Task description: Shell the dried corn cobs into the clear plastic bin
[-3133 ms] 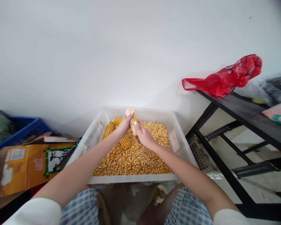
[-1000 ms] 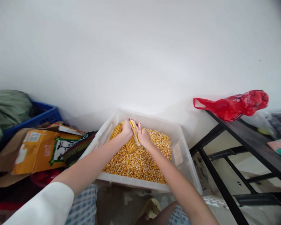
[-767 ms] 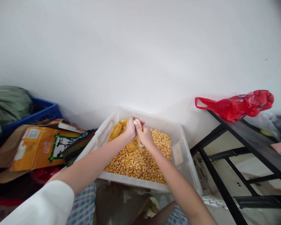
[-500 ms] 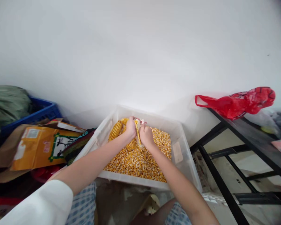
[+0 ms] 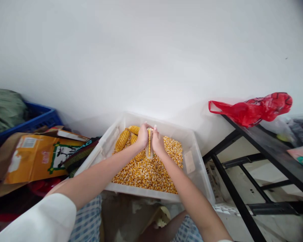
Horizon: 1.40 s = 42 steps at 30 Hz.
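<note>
Between my two hands is a partly stripped corn cob (image 5: 149, 143), with yellow kernels left in a band down the side facing me and pale bare cob beside it. My left hand (image 5: 142, 137) wraps round its left side, and my right hand (image 5: 157, 142) grips the right side with the thumb near the top. Beneath them, loose corn kernels (image 5: 146, 176) fill the bottom of a translucent plastic bin (image 5: 141, 192). Several whole ears of corn (image 5: 122, 139) lie on the kernels, left of my hands. My fingertips are partly hidden behind the cob.
A flattened orange cardboard box (image 5: 40, 158) and a blue crate (image 5: 44, 119) with a green bag (image 5: 6, 109) are on the left. To the right stands a black metal frame table (image 5: 267, 144) with a red plastic bag (image 5: 255, 109) on it. A white wall rises behind the bin.
The cob has turned from tilted to nearly upright, its kernel band now facing me. My right hand has shifted, its thumb now raised near the cob's top. The view has moved slightly.
</note>
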Motion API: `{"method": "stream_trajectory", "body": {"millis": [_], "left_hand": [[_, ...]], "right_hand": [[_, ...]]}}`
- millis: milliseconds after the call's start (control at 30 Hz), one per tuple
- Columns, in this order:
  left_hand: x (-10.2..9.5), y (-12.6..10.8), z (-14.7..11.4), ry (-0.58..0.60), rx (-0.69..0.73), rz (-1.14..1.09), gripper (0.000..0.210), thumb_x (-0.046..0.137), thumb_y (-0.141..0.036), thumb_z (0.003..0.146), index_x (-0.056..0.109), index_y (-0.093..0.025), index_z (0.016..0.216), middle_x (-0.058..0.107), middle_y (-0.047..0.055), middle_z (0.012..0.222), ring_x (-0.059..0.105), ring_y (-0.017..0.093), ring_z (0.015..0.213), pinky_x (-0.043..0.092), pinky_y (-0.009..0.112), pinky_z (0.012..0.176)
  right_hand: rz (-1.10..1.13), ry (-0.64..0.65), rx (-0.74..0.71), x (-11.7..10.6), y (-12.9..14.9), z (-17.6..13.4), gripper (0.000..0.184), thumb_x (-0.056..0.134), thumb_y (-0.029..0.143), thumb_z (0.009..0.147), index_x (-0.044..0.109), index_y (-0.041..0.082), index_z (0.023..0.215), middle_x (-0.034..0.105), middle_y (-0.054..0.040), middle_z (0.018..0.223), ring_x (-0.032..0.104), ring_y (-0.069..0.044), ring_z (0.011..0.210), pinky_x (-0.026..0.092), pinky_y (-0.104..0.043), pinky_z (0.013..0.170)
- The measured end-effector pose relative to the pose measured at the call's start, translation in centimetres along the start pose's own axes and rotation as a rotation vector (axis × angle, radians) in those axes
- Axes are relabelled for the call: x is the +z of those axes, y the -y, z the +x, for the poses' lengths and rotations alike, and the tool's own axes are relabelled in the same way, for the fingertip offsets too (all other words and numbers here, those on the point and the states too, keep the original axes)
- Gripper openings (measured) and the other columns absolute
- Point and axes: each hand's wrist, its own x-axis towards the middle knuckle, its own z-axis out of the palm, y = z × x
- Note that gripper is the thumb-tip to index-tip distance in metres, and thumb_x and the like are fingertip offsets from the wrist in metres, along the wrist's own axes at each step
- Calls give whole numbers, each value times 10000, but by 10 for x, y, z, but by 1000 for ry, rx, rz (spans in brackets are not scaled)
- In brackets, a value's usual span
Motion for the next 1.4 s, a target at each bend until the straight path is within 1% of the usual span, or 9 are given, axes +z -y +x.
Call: {"method": "stream_trajectory", "body": {"millis": [100,200,333,533,667,833,1100,1300,1400], "left_hand": [[2,-4,-1,159,-64,-24,352,306,-375,805,517,-165,617,554,28,523,559,168,607,442,282,650],[1,-5,-2,208,98,123,339,345,-365,815,533,-161,620,556,24,556,539,154,620,424,271,673],[-2,-3,-3,81,295,376,366,358,-354,833,496,-172,547,502,4,523,466,126,546,377,245,594],[-1,-3,-5,-141,326,518,379,352,-358,837,502,-176,540,507,16,526,471,133,556,365,260,602],[-1,-2,4,-210,226,374,344,360,-367,817,513,-167,583,557,37,570,518,146,585,395,275,629],[-2,-4,12,-134,59,57,376,288,-413,817,487,-172,609,561,32,532,539,140,527,429,271,577],[0,-9,6,-296,155,192,325,404,-343,785,510,-162,537,528,15,496,518,126,504,414,253,575],[-3,-16,14,-187,-146,-265,300,332,-374,778,427,-178,573,560,33,507,593,167,569,450,286,600],[-5,-17,16,-213,-152,-285,268,382,-384,759,393,-192,572,493,-6,414,594,166,542,456,269,583]], "right_hand": [[53,40,31,-2,-1,4,589,238,607,839,632,183,730,610,-31,624,580,-186,648,434,-273,638],[74,23,-33,-4,3,3,501,343,598,814,627,186,825,623,-30,687,584,-189,695,435,-275,664],[25,-109,-87,-1,7,-4,440,334,532,854,604,185,884,641,-54,809,587,-194,765,428,-278,692],[-31,-171,-71,6,8,-6,506,238,469,898,630,172,779,647,-75,756,595,-205,733,420,-283,679],[76,-108,-58,7,9,-5,462,307,517,865,621,179,851,648,-51,797,592,-188,758,424,-264,689],[125,-45,-51,8,11,-10,397,421,536,815,569,200,967,636,-28,849,580,-168,764,421,-252,694],[106,-79,-82,12,6,-4,449,220,478,898,579,212,942,626,-44,920,566,-179,864,406,-284,780],[88,82,-39,9,5,-9,424,416,546,807,556,202,1011,624,-20,773,584,-176,728,440,-267,677],[66,37,-44,11,3,-11,461,321,556,839,578,211,1007,627,-40,771,584,-191,729,449,-292,670]]}}
